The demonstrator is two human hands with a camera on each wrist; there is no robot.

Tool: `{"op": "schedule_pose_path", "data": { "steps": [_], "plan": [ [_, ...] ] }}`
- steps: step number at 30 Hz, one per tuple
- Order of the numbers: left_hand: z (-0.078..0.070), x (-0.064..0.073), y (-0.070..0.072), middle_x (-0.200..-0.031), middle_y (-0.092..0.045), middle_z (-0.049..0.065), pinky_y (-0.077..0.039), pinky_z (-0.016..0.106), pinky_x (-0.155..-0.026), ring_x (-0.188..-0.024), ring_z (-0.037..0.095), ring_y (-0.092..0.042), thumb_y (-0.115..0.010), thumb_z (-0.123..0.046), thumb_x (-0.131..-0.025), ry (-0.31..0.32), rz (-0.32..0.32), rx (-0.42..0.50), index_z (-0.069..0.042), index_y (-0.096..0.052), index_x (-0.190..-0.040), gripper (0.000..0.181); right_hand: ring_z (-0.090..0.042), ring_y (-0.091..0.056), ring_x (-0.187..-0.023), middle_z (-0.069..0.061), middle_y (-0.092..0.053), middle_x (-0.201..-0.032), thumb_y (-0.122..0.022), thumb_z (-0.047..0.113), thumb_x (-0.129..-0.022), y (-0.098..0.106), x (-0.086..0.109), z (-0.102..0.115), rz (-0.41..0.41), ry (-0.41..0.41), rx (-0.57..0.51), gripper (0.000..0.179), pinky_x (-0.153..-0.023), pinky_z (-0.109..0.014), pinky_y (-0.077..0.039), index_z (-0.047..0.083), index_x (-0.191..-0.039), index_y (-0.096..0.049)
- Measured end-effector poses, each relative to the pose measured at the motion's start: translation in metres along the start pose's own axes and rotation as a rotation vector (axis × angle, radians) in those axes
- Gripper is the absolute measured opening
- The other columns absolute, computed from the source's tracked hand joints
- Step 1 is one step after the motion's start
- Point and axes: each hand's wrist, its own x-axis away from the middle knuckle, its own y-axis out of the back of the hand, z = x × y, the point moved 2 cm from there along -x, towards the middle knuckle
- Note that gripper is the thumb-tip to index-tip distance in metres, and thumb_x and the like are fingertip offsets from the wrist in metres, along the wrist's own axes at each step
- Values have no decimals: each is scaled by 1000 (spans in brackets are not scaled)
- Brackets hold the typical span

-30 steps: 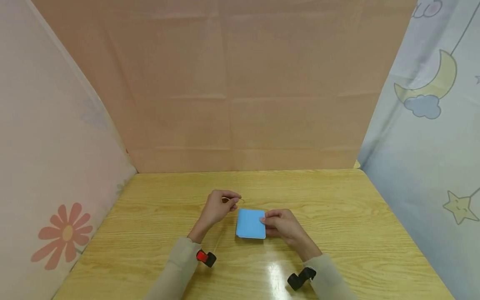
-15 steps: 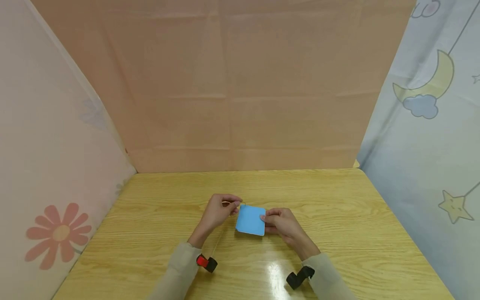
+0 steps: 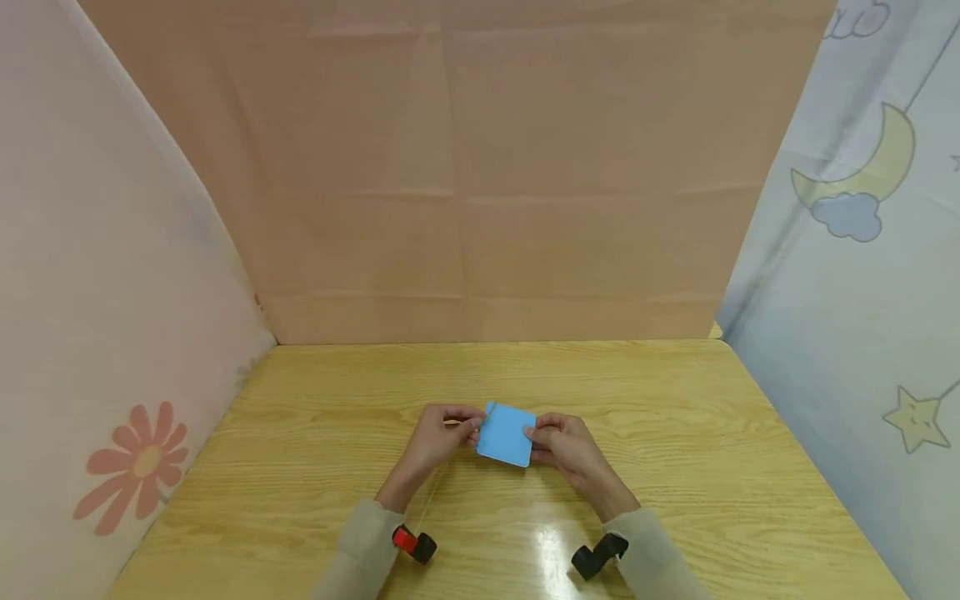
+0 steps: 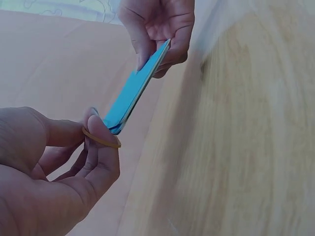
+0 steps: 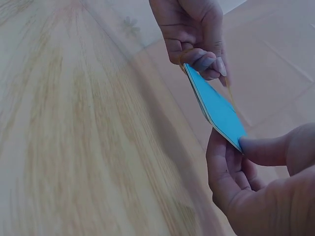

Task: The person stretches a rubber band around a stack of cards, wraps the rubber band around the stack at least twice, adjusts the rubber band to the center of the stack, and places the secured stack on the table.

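Note:
A small square notebook [image 3: 506,435] with a light blue cover and rounded corners is held over the table, tilted. My right hand [image 3: 572,454] pinches its right edge, thumb on the cover and fingers underneath. In the left wrist view the pale page edges of the notebook [image 4: 133,93] show. My left hand [image 3: 444,435] is at the notebook's left edge and pinches a thin yellow-orange rubber band [image 4: 102,140]. In the right wrist view the rubber band [image 5: 230,96] runs from the left fingers along the notebook's far edge; its further course is hidden.
The hands work above a wood-grain table [image 3: 315,392]. An orange-brown cloth [image 3: 465,183] stands behind it, with patterned curtains at left and right. Each wrist bears a black camera mount, the left mount [image 3: 415,543] having a red part. A thin pale strand [image 3: 430,500] hangs near the left wrist.
The left hand has moved slightly down and nearer the notebook, bringing the band over its upper left corner. The notebook has turned a little clockwise and shifted up in the right hand.

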Motion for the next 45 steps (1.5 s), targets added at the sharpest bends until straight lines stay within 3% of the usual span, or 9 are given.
{"op": "schedule_pose_path", "data": {
  "steps": [13, 24, 29, 40, 45],
  "plan": [
    [7, 9, -1, -109, -76, 21, -66, 35, -81, -82, 13, -72, -66, -8, -104, 27, 71, 42, 7, -75, -115, 21, -17, -67, -82, -3, -68, -90, -65, 3, -102, 7, -2, 2, -60, 39, -1, 15, -75, -32, -62, -5, -115, -61],
    [22, 18, -2, -94, -78, 16, -66, 28, -76, -79, 14, -75, -69, -11, -102, 51, 234, -2, 8, -77, -111, 22, -15, -65, -85, -2, -69, -94, -67, 6, -102, 14, -5, 3, -108, 49, 2, 25, -74, -28, -60, -6, -124, -62],
    [27, 22, -2, -90, -79, 11, -67, 30, -77, -79, 14, -76, -69, -10, -102, 65, 249, 17, 7, -77, -111, 21, -14, -66, -85, 0, -69, -94, -66, 6, -103, 16, -7, 5, -122, 46, -5, 24, -74, -26, -61, -5, -124, -62],
    [30, 23, -5, -103, -76, 27, -67, 32, -83, -87, 17, -78, -61, -3, -105, 72, 278, 100, 13, -70, -122, 25, -13, -67, -88, 1, -69, -98, -66, 6, -103, 22, -9, 3, -136, 48, -27, 30, -76, -25, -61, -6, -130, -60],
    [32, 23, -9, -103, -75, 24, -67, 30, -82, -85, 15, -77, -56, -2, -107, 81, 292, 143, 13, -67, -125, 26, -12, -67, -86, 3, -70, -94, -66, 5, -103, 24, -11, 3, -146, 55, -43, 28, -75, -23, -61, -6, -128, -60]
  ]
}}
